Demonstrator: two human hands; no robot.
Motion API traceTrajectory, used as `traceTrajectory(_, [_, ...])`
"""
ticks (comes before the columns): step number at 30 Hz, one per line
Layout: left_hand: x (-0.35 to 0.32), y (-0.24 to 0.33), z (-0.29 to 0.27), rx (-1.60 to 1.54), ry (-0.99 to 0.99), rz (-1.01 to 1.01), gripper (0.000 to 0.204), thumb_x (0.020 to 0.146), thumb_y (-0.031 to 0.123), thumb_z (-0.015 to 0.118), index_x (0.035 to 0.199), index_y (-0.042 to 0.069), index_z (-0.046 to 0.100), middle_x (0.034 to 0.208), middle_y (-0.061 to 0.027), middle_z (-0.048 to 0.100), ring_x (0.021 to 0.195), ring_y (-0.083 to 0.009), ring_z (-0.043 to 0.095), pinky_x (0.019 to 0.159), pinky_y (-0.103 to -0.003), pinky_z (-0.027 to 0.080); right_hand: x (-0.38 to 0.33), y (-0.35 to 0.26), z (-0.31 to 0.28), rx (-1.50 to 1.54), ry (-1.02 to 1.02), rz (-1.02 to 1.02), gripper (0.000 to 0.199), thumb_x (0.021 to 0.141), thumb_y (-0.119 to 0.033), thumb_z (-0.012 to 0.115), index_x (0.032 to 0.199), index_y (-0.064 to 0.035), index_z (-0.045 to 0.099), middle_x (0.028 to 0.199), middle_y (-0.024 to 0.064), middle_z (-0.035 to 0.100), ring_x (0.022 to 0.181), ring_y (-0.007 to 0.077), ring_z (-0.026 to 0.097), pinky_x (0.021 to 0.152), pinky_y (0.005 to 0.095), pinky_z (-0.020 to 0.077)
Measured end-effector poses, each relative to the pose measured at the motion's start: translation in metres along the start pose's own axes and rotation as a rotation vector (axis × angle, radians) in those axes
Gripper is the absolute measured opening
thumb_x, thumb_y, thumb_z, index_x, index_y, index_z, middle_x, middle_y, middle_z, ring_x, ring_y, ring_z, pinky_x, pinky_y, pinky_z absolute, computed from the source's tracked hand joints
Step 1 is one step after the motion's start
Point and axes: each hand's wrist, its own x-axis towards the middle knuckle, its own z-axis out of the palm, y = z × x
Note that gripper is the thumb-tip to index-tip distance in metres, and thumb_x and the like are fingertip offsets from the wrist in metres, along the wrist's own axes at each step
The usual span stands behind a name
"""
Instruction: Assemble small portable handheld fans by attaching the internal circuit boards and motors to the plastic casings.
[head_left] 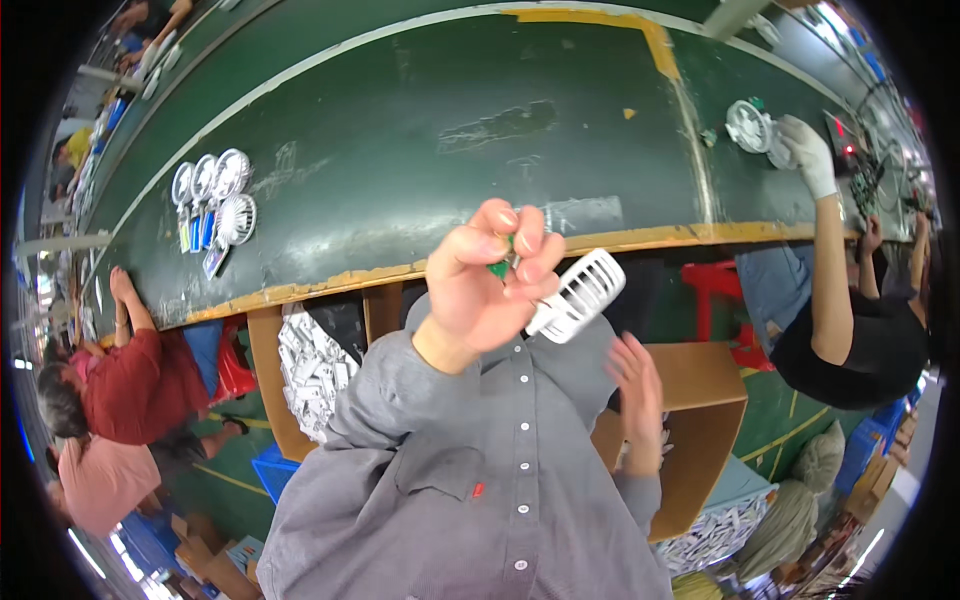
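Observation:
Over my chest, just in front of the bench edge, my left hand (490, 280) is closed. A small green piece (498, 268) shows between its thumb and fingertips. From the same hand's lower fingers sticks out a white slotted plastic part (582, 297), tilted up to the right; the fingers hide its near end. Lower on the right, my right hand (637, 390) hangs beside an open cardboard box (705, 400). Its fingers are stretched apart and slightly blurred, with nothing seen in them.
On the green bench (380, 170), several small white fans (230, 175) lie at the left. At the right a co-worker's gloved hand (805, 150) touches another white fan (748, 127). A box of white parts (315, 365) stands below the bench at the left; a red stool (710, 285) is at the right.

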Motion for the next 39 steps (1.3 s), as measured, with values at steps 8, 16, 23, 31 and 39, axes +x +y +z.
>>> traceTrajectory(8, [0.007, 0.003, 0.004, 0.343, 0.320, 0.253, 0.019, 0.084, 0.006, 0.054, 0.099, 0.005, 0.066, 0.098, -0.0088, 0.063, 0.086, -0.0211, 0.058, 0.071, -0.030, 0.048, 0.061, -0.078, 0.098, 0.935, -0.262, 0.003, 0.055, 0.103, -0.042, 0.034, 0.145, -0.0063, 0.035, 0.143, 0.0139, 0.046, 0.125, 0.0341, 0.051, 0.086, 0.0495, 0.0536])
traceTrajectory(16, [-0.051, 0.179, -0.060, 2.209, 0.736, 0.526, 0.054, 0.081, 0.014, 0.073, 0.130, 0.001, 0.053, 0.131, -0.0130, 0.054, 0.123, -0.0237, 0.050, 0.101, -0.037, 0.041, 0.089, -0.104, 0.065, 0.459, -0.093, -0.300, 0.038, 0.103, -0.028, 0.039, 0.131, -0.0023, 0.041, 0.124, 0.0147, 0.057, 0.103, 0.0258, 0.063, 0.081, 0.0388, 0.0557])
traceTrajectory(23, [-0.147, 0.335, -0.080, 2.825, 1.334, 0.221, 0.087, 0.076, 0.060, 0.070, 0.133, -0.002, 0.049, 0.132, -0.0274, 0.052, 0.125, -0.0419, 0.047, 0.106, -0.048, 0.036, 0.154, -0.100, 0.020, -0.877, 0.364, -0.759, 0.021, 0.093, -0.009, 0.062, 0.110, 0.0024, 0.060, 0.109, 0.0123, 0.061, 0.095, 0.0192, 0.061, 0.082, 0.0303, 0.0489])
traceTrajectory(31, [-0.115, 0.300, -0.086, 2.807, 1.203, 0.359, 0.074, 0.076, 0.038, 0.076, 0.133, 0.001, 0.048, 0.125, -0.0228, 0.055, 0.112, -0.0404, 0.051, 0.095, -0.047, 0.044, 0.259, -0.125, -0.075, -1.590, 0.536, -0.941, 0.034, 0.092, -0.015, 0.059, 0.123, -0.0026, 0.060, 0.123, 0.0198, 0.057, 0.113, 0.0365, 0.054, 0.097, 0.0430, 0.0428])
traceTrajectory(39, [-0.061, 0.209, -0.005, 1.319, 0.690, 0.663, 0.048, 0.098, 0.030, 0.053, 0.135, -0.001, 0.048, 0.117, -0.0094, 0.063, 0.105, -0.0154, 0.061, 0.091, -0.031, 0.049, 0.195, -0.121, 0.076, -1.059, 0.143, -0.844, 0.049, 0.088, -0.015, 0.066, 0.132, 0.0002, 0.051, 0.132, 0.0179, 0.052, 0.125, 0.0312, 0.048, 0.108, 0.0403, 0.0342])
